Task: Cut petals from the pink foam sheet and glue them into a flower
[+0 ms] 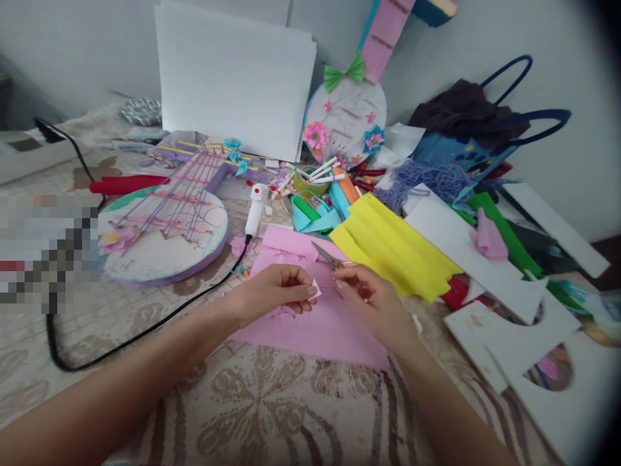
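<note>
My left hand (286, 288) pinches a small folded piece of pink paper (317, 288) between thumb and fingers. To its right, my right hand (371, 298) is closed around the handles of small scissors (330, 257), whose blades point up and to the left, away from the piece. Under both hands lies a sheet of pink crepe paper (339, 336), with its far edge rolled or folded over. A few pink scraps rest on it, partly hidden by my left hand. Yellow crepe paper (392, 246) lies just beyond my right hand.
A white glue gun (256, 210) trails a black cord (160, 330) across the left side. Decorated toy string instruments stand at the left (165, 239) and back (347, 116). White foam boards (485, 259), blue yarn (427, 181) and a blue bag (451, 152) crowd the right.
</note>
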Demonstrator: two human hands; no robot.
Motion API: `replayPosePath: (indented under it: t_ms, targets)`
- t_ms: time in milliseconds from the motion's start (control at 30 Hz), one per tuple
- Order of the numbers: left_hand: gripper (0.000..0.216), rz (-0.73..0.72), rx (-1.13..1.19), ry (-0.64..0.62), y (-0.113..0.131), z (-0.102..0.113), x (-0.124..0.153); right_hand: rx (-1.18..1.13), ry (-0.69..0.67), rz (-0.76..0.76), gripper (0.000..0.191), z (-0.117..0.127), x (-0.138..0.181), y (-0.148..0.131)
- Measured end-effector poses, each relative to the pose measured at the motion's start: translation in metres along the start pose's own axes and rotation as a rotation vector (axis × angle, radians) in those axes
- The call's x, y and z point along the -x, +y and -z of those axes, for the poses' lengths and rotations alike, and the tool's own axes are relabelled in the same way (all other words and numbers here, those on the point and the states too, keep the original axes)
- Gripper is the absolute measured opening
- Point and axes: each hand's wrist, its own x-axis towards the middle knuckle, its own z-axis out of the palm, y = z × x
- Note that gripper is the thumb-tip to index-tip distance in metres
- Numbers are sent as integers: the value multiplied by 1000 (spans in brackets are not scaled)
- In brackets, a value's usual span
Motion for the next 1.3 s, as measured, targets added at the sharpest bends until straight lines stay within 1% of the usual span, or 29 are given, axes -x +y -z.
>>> replayPosePath:
  t_ms: [100,200,367,867,1067,1300]
  targets:
    - [19,-12,-19,-7,0,-1,0,-216,-140,-30,12,-4,2,-4]
    - [19,-11,-34,-8,-2,-2,0,-290,-163,-55,9,-7,4,-7]
    - [18,-23,-45,-21,-3,-2,-1,-310,-170,-76,7,-9,5,-9]
    - [17,-15,-96,-19,-3,-4,0,-304,-178,-1,7,-11,5,-8]
    - [17,-35,-94,-28,-6,-2,-1,-310,-157,-28,5,-11,6,-8]
    - [16,-37,-105,-33,-4,-3,0,-332,-180,-31,4,-12,6,-8]
